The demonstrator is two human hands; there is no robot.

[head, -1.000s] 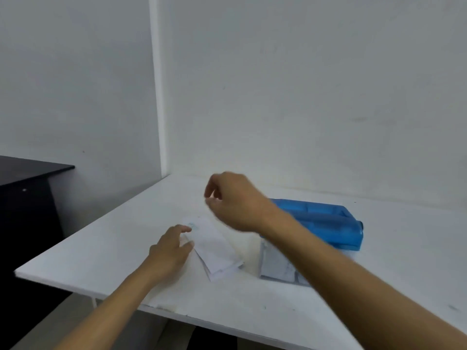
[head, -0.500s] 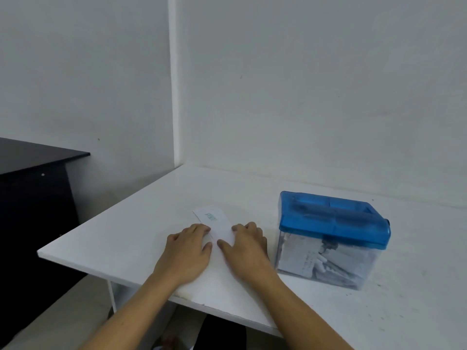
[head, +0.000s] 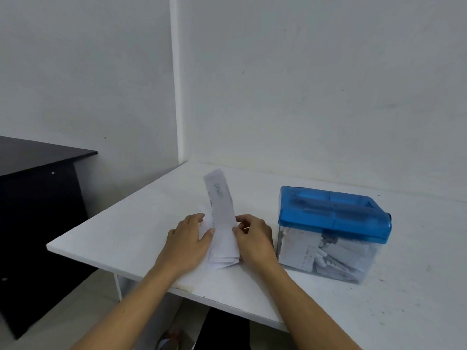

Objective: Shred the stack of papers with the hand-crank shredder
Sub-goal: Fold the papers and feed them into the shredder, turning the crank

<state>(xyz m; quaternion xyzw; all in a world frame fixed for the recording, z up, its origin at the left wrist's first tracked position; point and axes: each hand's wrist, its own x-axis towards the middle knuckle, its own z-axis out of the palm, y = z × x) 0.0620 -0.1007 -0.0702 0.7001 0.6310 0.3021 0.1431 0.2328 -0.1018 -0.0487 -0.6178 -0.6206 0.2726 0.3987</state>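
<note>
A stack of white papers [head: 222, 218] stands partly raised off the white table [head: 121, 231], its far end lifted and its near end still on the surface. My left hand [head: 188, 239] holds the stack's left edge, thumb against the sheets. My right hand [head: 254, 237] pinches the right edge with thumb and fingers. To the right stands the hand-crank shredder [head: 333, 233], a clear bin with a blue lid and paper shreds inside. Its crank is not visible.
A dark desk [head: 38, 178] stands to the left, apart from the table. White walls meet in a corner behind the table. The table's near edge runs just below my wrists. Small dark specks dot the table at the right.
Half a second ago both hands lay flat on the papers. Now they hold the stack by its sides with its far end lifted. Earlier, my right hand was in the air.
</note>
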